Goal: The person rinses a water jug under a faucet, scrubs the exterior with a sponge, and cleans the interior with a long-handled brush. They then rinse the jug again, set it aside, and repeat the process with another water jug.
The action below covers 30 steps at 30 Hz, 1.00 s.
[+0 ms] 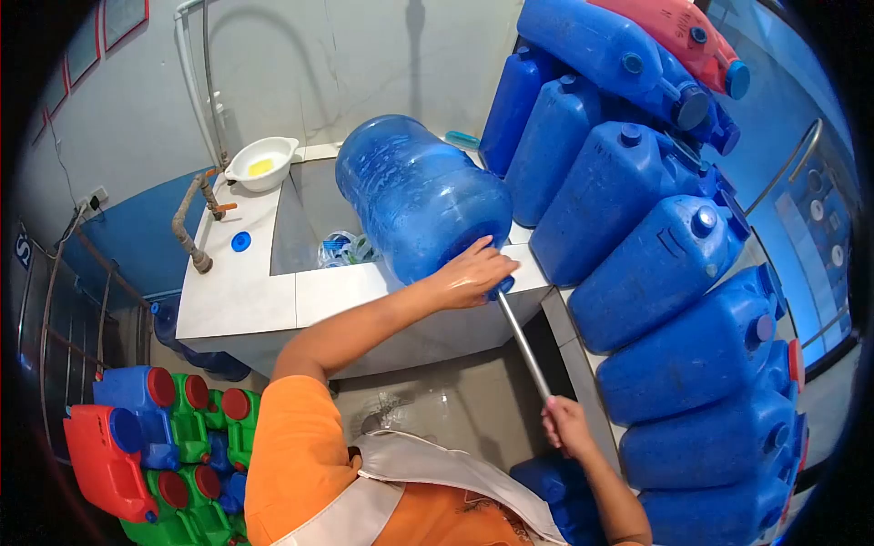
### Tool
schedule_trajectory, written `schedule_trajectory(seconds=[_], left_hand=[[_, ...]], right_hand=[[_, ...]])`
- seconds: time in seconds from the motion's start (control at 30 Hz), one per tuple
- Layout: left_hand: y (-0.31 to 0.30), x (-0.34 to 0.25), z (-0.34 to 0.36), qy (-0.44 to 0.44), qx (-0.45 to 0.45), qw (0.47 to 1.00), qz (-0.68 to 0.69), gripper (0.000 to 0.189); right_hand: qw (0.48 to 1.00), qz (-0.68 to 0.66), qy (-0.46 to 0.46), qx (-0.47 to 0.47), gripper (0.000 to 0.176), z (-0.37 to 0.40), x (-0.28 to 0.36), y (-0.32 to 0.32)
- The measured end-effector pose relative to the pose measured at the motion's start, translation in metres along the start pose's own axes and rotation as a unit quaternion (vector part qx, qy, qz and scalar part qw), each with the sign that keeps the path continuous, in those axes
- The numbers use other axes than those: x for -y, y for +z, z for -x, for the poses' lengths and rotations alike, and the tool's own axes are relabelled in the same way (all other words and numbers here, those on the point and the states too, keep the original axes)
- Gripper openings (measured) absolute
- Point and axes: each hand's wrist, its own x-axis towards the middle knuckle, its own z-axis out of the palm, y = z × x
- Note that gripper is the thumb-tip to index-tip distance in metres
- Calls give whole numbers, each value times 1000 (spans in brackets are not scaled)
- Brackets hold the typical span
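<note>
A large clear-blue water jug lies tilted over the tiled sink's front edge, its near end toward me. My left hand is wrapped over that near end, around the neck. My right hand is closed in a fist around the lower end of a metal rod. The rod slants up to the blue neck below my left fingers. What lies at its far end is hidden.
Blue jerrycans are stacked along the right. A white basin with something yellow in it stands at the sink's back left, near a tap pipe. A blue cap lies on the tiled ledge. Red, green and blue containers stand lower left.
</note>
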Motion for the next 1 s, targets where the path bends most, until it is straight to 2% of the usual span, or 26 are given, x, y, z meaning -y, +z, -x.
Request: schedule_trajectory(seconds=[0.03,0.07,0.1,0.13,0.17,0.2,0.23,0.3,0.33,0.37,0.4,0.43,0.47,0.5,0.53,0.57,0.6,0.63,0.67,0.7,0.77,0.8,0.87,0.9,0.97,1.0], left_hand=[[12,6,8,-56,-59,996,-26,66],[15,8,4,-40,-69,996,-35,52],[19,9,5,-42,-65,997,-30,52],[12,10,1,-12,9,1000,13,47],[3,7,-5,19,81,995,54,43],[-8,-4,-14,25,135,989,57,42],[-9,-6,-21,22,133,989,55,42],[-9,-9,-33,5,361,930,68,47],[-20,-16,-39,6,380,922,72,56],[-26,-21,-37,4,377,924,69,56],[-32,-30,-29,54,174,983,26,61],[-32,-38,-21,103,-35,994,-20,66],[-20,-47,-11,49,-54,997,-39,71],[-5,-52,-2,51,-52,997,-37,71],[14,-52,5,19,-24,998,-64,65],[20,-53,7,-13,5,996,-90,59],[25,-45,7,3,26,998,-63,44],[23,-45,9,2,29,998,-57,44],[19,-41,7,21,36,999,-25,40],[13,-36,3,38,39,998,4,36],[10,-27,-9,30,55,998,9,38],[9,-24,-15,17,83,996,7,40],[4,-24,-27,2,136,990,28,45],[1,-26,-33,1,138,990,29,45],[-2,-25,-41,5,188,979,74,45],[-4,-21,-44,17,198,974,107,44]], right_hand=[[993,-98,62,36,36,4,17,18],[996,-67,33,53,39,-4,22,26],[998,-41,15,52,38,-14,28,30],[998,44,-26,22,37,-34,29,28],[952,236,-193,-36,36,-59,28,19],[860,395,-306,-105,36,-60,59,21],[798,508,-291,-142,37,-59,83,24],[764,529,-328,-166,36,-67,87,32],[763,529,-331,-167,36,-71,79,31],[863,410,-274,-107,35,-75,64,29],[936,279,-209,-41,35,-78,54,26],[935,282,-211,-41,35,-76,56,25],[983,148,-110,7,34,-69,57,26],[999,8,-6,54,33,-64,57,29],[997,-21,25,74,32,-62,57,32],[997,-22,26,70,32,-65,54,27],[986,127,-107,27,30,-73,50,21],[935,271,-229,-12,29,-74,45,18],[842,408,-343,-79,28,-62,69,16],[785,507,-336,-121,26,-56,81,7],[742,527,-364,-199,25,-54,85,-3],[742,528,-364,-197,25,-53,86,0],[696,535,-378,-296,23,-53,91,14],[697,534,-377,-294,23,-52,95,19],[587,629,-384,-336,22,-51,107,27],[579,640,-389,-322,22,-55,107,23]])
